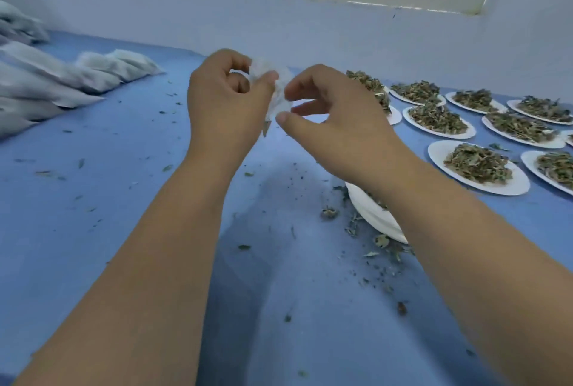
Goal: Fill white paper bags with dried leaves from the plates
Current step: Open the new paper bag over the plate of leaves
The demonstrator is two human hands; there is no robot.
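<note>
1. The left hand [223,97] grips a small white paper bag [280,91] between thumb and curled fingers, holding it up in the air above the table [124,153], about midway between the two piles of work.
2. The right hand [335,125] pinches the bag's near edge with thumb and forefinger. It looks like the mouth is being teased apart, though the opening itself is too blurred to make out.
3. Holding the bag up and close to the eyes probably makes the thin paper easier to separate.
4. Plates [437,156] heaped with dried leaves [477,164] sit in rows on the right, within easy reach of the right hand.
5. A stack of white plates [378,218] lies under the right forearm with leaf crumbs [381,241] around it. These are probably the ones already emptied.
6. Stuffed bags [93,75] are piled at the far left, away from the loose leaves, so finished work stays apart.
7. No leaves are visibly going in yet, so this bag appears to be at the opening step.
</note>
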